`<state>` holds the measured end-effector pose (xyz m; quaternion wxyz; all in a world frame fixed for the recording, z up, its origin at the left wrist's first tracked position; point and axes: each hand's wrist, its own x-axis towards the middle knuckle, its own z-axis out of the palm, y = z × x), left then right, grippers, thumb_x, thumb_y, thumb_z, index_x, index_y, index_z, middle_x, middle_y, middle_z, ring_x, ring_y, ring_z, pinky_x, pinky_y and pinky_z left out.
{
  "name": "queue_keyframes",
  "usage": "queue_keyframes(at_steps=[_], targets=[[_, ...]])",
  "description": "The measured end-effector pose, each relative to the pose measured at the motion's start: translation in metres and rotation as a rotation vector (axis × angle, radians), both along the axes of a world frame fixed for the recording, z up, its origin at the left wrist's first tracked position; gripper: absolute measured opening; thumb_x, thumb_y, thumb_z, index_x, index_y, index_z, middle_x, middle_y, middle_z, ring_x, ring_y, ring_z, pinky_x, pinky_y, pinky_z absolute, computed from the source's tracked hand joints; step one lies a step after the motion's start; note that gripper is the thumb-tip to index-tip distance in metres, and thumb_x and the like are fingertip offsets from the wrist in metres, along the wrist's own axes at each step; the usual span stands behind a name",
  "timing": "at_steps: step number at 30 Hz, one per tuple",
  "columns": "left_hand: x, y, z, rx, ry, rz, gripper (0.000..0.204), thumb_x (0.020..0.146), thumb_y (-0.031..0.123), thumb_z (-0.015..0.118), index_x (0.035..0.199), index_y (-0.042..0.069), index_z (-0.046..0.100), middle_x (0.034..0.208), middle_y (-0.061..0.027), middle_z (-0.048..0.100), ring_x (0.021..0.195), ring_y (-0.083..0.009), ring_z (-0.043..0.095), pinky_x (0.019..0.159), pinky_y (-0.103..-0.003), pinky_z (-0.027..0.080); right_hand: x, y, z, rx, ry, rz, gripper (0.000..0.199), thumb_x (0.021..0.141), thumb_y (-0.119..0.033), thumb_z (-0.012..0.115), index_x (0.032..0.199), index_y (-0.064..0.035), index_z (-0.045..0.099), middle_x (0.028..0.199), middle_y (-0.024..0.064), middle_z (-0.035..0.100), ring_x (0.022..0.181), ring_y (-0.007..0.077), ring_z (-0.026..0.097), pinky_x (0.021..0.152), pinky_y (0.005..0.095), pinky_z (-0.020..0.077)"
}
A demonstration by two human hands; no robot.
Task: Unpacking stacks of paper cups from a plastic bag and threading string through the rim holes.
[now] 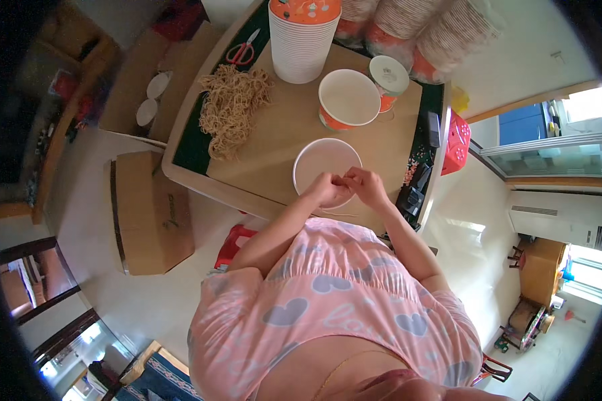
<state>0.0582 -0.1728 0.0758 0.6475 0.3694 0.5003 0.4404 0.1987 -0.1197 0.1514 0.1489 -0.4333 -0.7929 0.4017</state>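
Observation:
My left hand [326, 189] and my right hand [366, 185] meet over the near rim of a white paper bowl [321, 160] on the brown table [281, 134]. The fingertips of both pinch together on something small and thin, perhaps a strand of noodle; I cannot make out what it is. A pile of dry yellow noodles [232, 110] lies to the left on the table. Behind the bowl stand an empty orange-and-white paper bowl [349, 99] and a smaller lidded cup [388, 77].
A tall stack of white paper bowls [303, 40] stands at the back, with sleeves of stacked bowls [415, 30] to its right. Red scissors [242, 51] lie at the far left. A cardboard box [150, 214] sits on the floor to the left, a red stool [456, 142] to the right.

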Motion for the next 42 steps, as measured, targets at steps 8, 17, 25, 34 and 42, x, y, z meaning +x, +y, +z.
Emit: queue_keyframes(at_steps=[8,17,25,34,42], targets=[[-0.006,0.006,0.010,-0.159,0.049,0.080,0.007,0.080,0.009,0.062,0.087,0.007,0.061,0.076,-0.0001,0.059,0.057,-0.0066,0.050,0.048,-0.021,0.039,0.001,-0.015,0.004,-0.088,0.101,-0.151,0.013,0.079,-0.014,0.061,0.088,-0.0045,0.061,0.077,0.0108,0.063,0.063,0.0189,0.060,0.060,0.0302,0.0468],[-0.008,0.001,0.027,-0.131,-0.045,0.148,0.005,0.082,0.010,0.060,0.086,0.007,0.057,0.068,0.0013,0.053,0.050,-0.0058,0.046,0.042,-0.020,0.035,0.002,-0.031,0.008,0.057,0.048,-0.140,0.009,0.078,-0.014,0.063,0.081,-0.0058,0.061,0.085,0.0100,0.058,0.065,0.0238,0.059,0.058,0.0333,0.0464],[0.007,-0.001,0.011,0.061,0.100,-0.074,0.014,0.075,0.009,0.068,0.088,0.003,0.063,0.077,-0.0031,0.063,0.064,-0.0092,0.056,0.062,-0.025,0.048,0.006,-0.041,-0.012,0.073,0.212,-0.430,0.006,0.077,-0.010,0.066,0.080,-0.0054,0.063,0.086,0.0082,0.057,0.062,0.0157,0.053,0.053,0.0263,0.0412],[0.006,-0.008,0.041,0.193,0.480,-0.175,0.017,0.074,0.015,0.070,0.083,0.001,0.066,0.072,-0.0101,0.065,0.066,-0.0091,0.059,0.061,-0.026,0.049,0.011,-0.020,0.005,-0.210,0.421,-0.494,0.010,0.081,-0.010,0.065,0.087,-0.0029,0.063,0.069,-0.0031,0.055,0.058,0.0035,0.043,0.052,0.0192,0.0332],[0.000,-0.006,0.047,0.160,0.200,0.127,0.015,0.075,0.013,0.069,0.080,-0.001,0.065,0.072,-0.0056,0.065,0.066,-0.0082,0.058,0.060,-0.024,0.048,0.022,0.004,0.012,-0.282,0.618,-0.521,0.010,0.083,-0.013,0.063,0.084,-0.0029,0.061,0.070,-0.0031,0.055,0.062,0.0050,0.047,0.056,0.0183,0.0365]])
